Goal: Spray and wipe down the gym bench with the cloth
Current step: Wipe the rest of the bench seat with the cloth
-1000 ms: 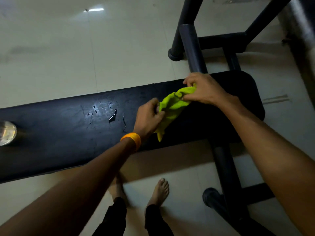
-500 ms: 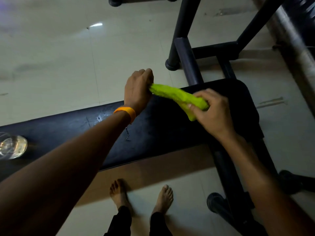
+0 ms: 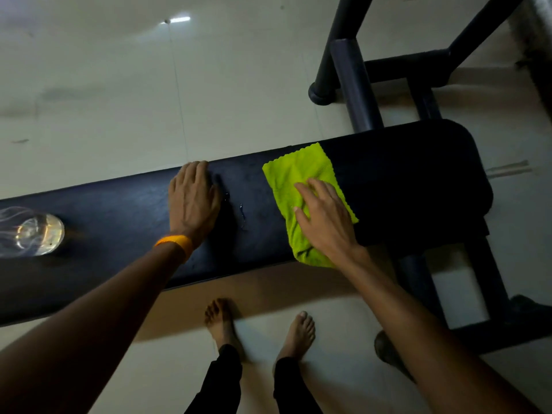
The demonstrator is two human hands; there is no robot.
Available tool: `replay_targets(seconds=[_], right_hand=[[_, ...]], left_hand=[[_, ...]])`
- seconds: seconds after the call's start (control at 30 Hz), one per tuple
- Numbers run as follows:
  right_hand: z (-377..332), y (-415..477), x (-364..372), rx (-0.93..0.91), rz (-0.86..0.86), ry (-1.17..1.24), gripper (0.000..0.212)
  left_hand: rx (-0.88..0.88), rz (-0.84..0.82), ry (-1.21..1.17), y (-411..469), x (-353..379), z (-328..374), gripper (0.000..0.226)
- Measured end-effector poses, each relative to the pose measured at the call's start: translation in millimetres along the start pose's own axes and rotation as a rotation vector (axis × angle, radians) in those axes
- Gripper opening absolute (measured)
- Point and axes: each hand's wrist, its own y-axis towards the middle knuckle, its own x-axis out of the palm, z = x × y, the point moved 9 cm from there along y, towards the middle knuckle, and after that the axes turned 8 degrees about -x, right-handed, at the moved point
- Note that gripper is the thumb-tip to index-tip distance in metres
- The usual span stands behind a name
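Through the head view, the person stood barefoot at the near side of the gym bench, whose black padded surface (image 3: 403,180) ran left to right above the pale floor. The lime-green cloth (image 3: 298,177) lay spread flat on the surface toward its right end, with its near corner drooping over the near edge. The right hand (image 3: 325,225) lay on top of the cloth, fingers straight and splayed, pressing it down rather than grasping it. The left hand (image 3: 192,201), with an orange wristband (image 3: 176,245) at the wrist, rested flat and released on the bare surface left of the cloth, holding nothing. Between the two hands a few wet droplets (image 3: 242,215) glistened on the padding. At the left end a clear bottle (image 3: 35,234) sat on the surface; I could not tell whether it was the sprayer.

To my eye a wiping stroke was about to begin. Done well, the palm would bear down evenly and draw the cloth leftward through the droplets in long, overlapping passes from edge to edge. The left hand would brace the person and give way before the cloth reached it. The hanging corner might bunch, so it seemed wise to keep the cloth flat under the fingers.
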Motion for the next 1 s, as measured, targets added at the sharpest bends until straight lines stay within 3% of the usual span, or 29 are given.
replay_targets(seconds=[0.13,0.27,0.4,0.5,0.63,0.77,0.8,0.93,1.0], right_hand=[[16.4,27.2,45.2,-0.092,-0.213,-0.2,0.065],[25.2,47.3,60.4,-0.062,-0.135,-0.234,0.066],[31.6,90.8,52.0,0.214,0.045,-0.203,0.063],[5.4,59.1,62.7,0.332,0.112,-0.182,0.063],[-59.2,-22.6,90.5,0.231,0.018,-0.184,0.065],[-41.9,32.5,85.8,0.001,-0.052,-0.235,0.064],[-34.1,59.6,81.1,0.005,-0.018,-0.241,0.063],[-20.1,112.6,81.0,0.329,0.091,-0.172,0.062],[-36.5,93.3,87.4,0.283,0.078,-0.168,0.063]], left_hand=[[-0.094,0.005,0.031,-21.2,9.9,-43.4,0.053],[-0.074,-0.03,0.081,-33.6,29.2,-71.1,0.065],[-0.041,0.004,0.128,-36.0,38.5,-75.7,0.065],[-0.042,0.016,0.136,-37.5,39.3,-76.1,0.064],[-0.04,0.015,0.14,-37.3,37.8,-78.7,0.065],[-0.033,0.027,0.16,-37.3,39.3,-77.8,0.065],[-0.032,0.035,0.157,-36.9,39.4,-77.9,0.065],[-0.029,0.051,0.161,-37.2,39.5,-78.9,0.065],[-0.029,0.057,0.16,-36.9,38.2,-78.9,0.065]])
